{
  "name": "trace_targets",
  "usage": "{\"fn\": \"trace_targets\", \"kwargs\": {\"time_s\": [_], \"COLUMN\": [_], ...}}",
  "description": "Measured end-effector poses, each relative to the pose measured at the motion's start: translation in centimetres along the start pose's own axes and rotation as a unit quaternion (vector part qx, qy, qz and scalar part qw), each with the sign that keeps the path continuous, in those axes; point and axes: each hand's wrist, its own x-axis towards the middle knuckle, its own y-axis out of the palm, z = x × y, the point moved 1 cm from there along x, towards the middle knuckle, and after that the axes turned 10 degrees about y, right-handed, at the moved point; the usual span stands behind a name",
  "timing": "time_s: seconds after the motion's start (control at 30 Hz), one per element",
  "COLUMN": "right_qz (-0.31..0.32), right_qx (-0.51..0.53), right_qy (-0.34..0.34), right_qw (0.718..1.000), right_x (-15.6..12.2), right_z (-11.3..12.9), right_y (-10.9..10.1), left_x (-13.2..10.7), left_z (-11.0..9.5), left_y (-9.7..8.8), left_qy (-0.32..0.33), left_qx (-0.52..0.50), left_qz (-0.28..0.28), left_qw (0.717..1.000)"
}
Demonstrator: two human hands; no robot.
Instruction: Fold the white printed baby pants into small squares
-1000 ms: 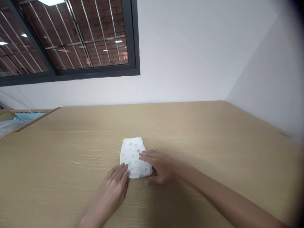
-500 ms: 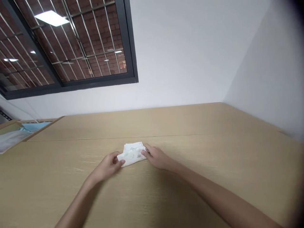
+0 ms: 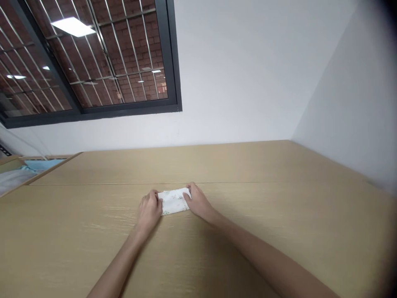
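A small white cloth (image 3: pixel 174 201) with a faint printed pattern lies folded into a flat rectangle on the wood-coloured surface (image 3: pixel 198 256). My left hand (image 3: pixel 150 207) grips its left end, fingers curled over the edge. At the opposite end, my right hand (image 3: pixel 197 201) pinches the right edge, with the thumb on top of the cloth and the fingers at the far corner. The parts of the fingers under or behind the cloth are hidden.
A seam runs across the surface beyond the cloth. White walls (image 3: pixel 235 74) rise behind and to the right. A dark-framed window (image 3: pixel 130 108) with metal bars is at upper left. At far left, an open wooden-edged compartment holds blue and whitish fabric (image 3: pixel 43 164).
The loose upper flap of the cloth now lies in line with the rest, making a neater rectangle. My left hand has turned and moved over the left end.
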Motion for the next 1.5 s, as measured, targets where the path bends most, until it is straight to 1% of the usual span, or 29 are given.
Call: {"fn": "trace_targets", "kwargs": {"time_s": [0.07, 0.13, 0.2, 0.27, 0.33, 0.43, 0.57, 0.67, 0.8, 0.93, 1.03, 1.13, 1.23, 1.3, 1.33, 1.4, 1.43, 1.5], "right_qz": [-0.048, -0.081, -0.065, -0.023, 0.016, 0.047, 0.050, 0.038, 0.022, 0.009, 0.017, 0.031, 0.035, 0.034, 0.033, 0.028, 0.024, 0.019], "right_qx": [-0.049, -0.098, -0.123, -0.133, -0.137, -0.136, -0.138, -0.144, -0.152, -0.165, -0.196, -0.224, -0.237, -0.243, -0.244, -0.242, -0.239, -0.228], "right_qy": [-0.049, -0.126, -0.207, -0.270, -0.294, -0.273, -0.236, -0.220, -0.203, -0.179, -0.150, -0.136, -0.137, -0.142, -0.148, -0.167, -0.177, -0.193], "right_qw": [0.996, 0.984, 0.968, 0.953, 0.946, 0.951, 0.961, 0.964, 0.967, 0.970, 0.969, 0.965, 0.961, 0.959, 0.958, 0.955, 0.954, 0.954], "right_x": [-0.7, -1.7, -2.5, -3.2, -3.5, -3.5, -3.5, -3.5, -3.4, -3.4, -3.4, -3.4, -3.4, -3.4, -3.4, -3.3, -3.2, -3.1], "right_z": [0.9, 2.0, 3.0, 3.6, 3.6, 2.9, 1.9, 1.3, 0.6, 0.3, -0.3, -0.8, -1.0, -0.9, -0.9, -0.8, -0.8, -0.7], "right_y": [-0.3, -0.5, -0.3, 0.1, 0.8, 1.7, 2.3, 2.3, 2.3, 2.2, 2.0, 1.8, 1.6, 1.5, 1.4, 1.1, 0.9, 0.4], "left_x": [-0.7, -1.5, -2.2, -2.7, -2.8, -2.5, -2.3, -2.4, -2.5, -2.3, -2.2, -2.2, -2.3, -2.4, -2.4, -2.4, -2.4, -2.4], "left_z": [-1.3, -2.7, -3.7, -4.0, -3.6, -2.8, -2.7, -2.8, -2.0, -1.1, -0.7, -0.2, 0.3, 0.4, 0.3, 0.1, 0.0, -0.2], "left_y": [0.7, 1.7, 2.9, 4.1, 4.9, 5.2, 4.8, 4.4, 3.6, 2.9, 2.8, 2.8, 2.8, 2.7, 2.7, 2.6, 2.6, 2.6], "left_qy": [0.025, 0.080, 0.160, 0.230, 0.259, 0.251, 0.218, 0.184, 0.137, 0.105, 0.092, 0.076, 0.059, 0.063, 0.075, 0.123, 0.152, 0.197], "left_qx": [0.024, 0.033, 0.058, 0.104, 0.142, 0.157, 0.152, 0.147, 0.150, 0.149, 0.146, 0.139, 0.142, 0.149, 0.151, 0.135, 0.119, 0.088], "left_qz": [-0.039, -0.058, -0.053, -0.031, 0.009, 0.070, 0.108, 0.115, 0.105, 0.134, 0.141, 0.132, 0.115, 0.085, 0.060, 0.008, -0.007, -0.005], "left_qw": [0.999, 0.995, 0.984, 0.967, 0.955, 0.953, 0.958, 0.965, 0.974, 0.974, 0.975, 0.979, 0.981, 0.983, 0.984, 0.983, 0.981, 0.976]}}
